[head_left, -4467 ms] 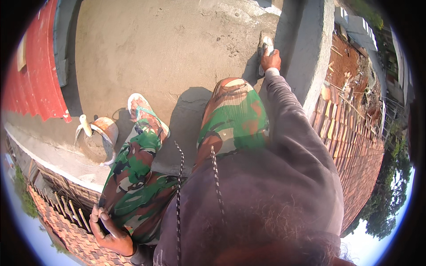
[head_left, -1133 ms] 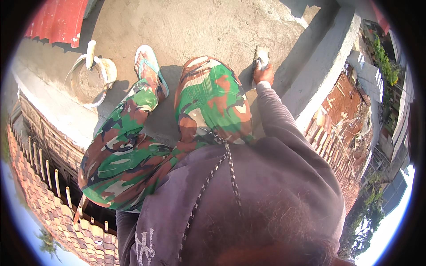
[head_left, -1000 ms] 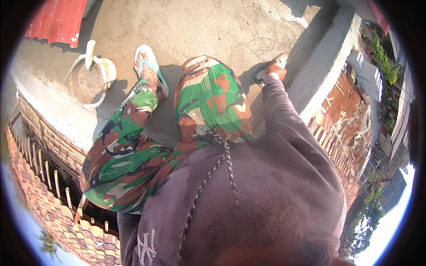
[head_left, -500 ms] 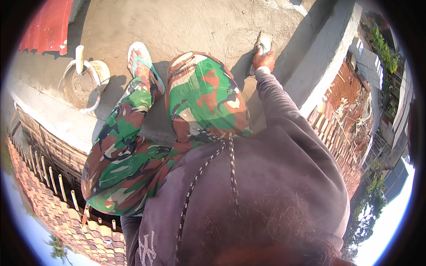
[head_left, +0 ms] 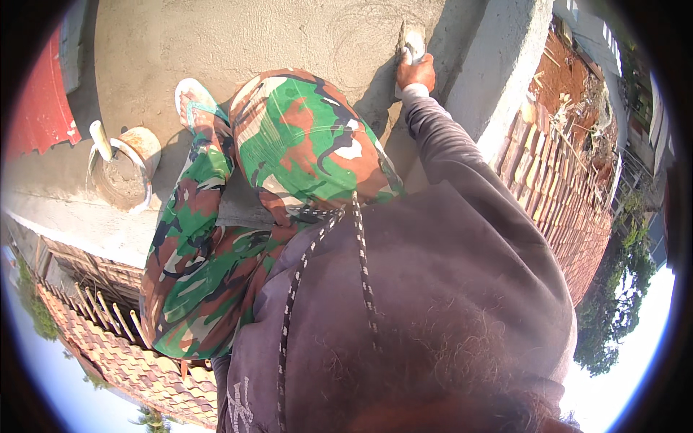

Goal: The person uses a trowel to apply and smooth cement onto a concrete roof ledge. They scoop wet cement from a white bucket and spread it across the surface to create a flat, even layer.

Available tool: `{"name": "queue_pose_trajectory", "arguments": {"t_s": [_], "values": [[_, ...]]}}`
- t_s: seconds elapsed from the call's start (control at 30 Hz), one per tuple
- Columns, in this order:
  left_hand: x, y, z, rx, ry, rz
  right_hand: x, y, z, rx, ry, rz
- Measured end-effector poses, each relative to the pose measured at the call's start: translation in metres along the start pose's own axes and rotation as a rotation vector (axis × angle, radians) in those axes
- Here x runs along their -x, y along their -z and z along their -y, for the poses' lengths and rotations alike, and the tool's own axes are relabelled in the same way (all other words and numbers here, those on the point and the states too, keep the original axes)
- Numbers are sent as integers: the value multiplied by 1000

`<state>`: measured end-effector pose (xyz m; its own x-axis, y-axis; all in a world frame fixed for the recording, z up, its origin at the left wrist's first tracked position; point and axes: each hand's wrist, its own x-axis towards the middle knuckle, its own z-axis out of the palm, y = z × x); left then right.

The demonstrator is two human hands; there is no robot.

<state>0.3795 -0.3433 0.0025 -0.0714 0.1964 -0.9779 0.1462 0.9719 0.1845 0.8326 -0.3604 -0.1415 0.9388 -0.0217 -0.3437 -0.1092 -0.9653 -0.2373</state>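
Trowel (head_left: 413, 37) in our right hand (head_left: 416, 71): we see a narrow, oblong tool, its pale, whitish top smudged with grey, its left edge darker and brownish. It points away from us, over the grey floor (head_left: 216, 36), near the foot of the low wall (head_left: 498, 72) on our right; whether its whole underside touches the floor, we cannot tell, since our hand hides part of it. Our right fingers are curled around its near part, the thumb lying along the top, so the grip is wrapped about it. Our left hand is out of sight, and we cannot tell how its grip stands. Faint curved marks (head_left: 354, 30) run over the floor just left of the trowel. Counting, we have one trowel, one bucket (head_left: 148, 146) and one low wall. The bucket stands on our left, well apart from the trowel, with grey mortar (head_left: 124, 182) inside and one pale handle (head_left: 101, 141) sticking up past its rim. We count one sandal (head_left: 191, 107), pale with a turquoise strap, two legs in camouflage trousers (head_left: 303, 137), two black-and-white speckled cords (head_left: 286, 317) hanging down our sweater (head_left: 433, 289), one red sheet (head_left: 40, 108) at the far left, and two tiled roofs (head_left: 556, 202), one on each side.
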Motion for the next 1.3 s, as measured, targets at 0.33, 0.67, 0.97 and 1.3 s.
{"name": "queue_pose_trajectory", "arguments": {"t_s": [0.33,0.67,0.97,1.3], "values": [[3,1,-5,-24,7,-3,48,10,-69,-12,83,65],[1,5,-9,-37,9,5,92,3,-82,74,122,205],[-6,1,-17,-47,-12,45,-148,27,4,68,164,-5],[-25,-30,-73,195,-180,124,-44,16,70,381,410,-220]]}}
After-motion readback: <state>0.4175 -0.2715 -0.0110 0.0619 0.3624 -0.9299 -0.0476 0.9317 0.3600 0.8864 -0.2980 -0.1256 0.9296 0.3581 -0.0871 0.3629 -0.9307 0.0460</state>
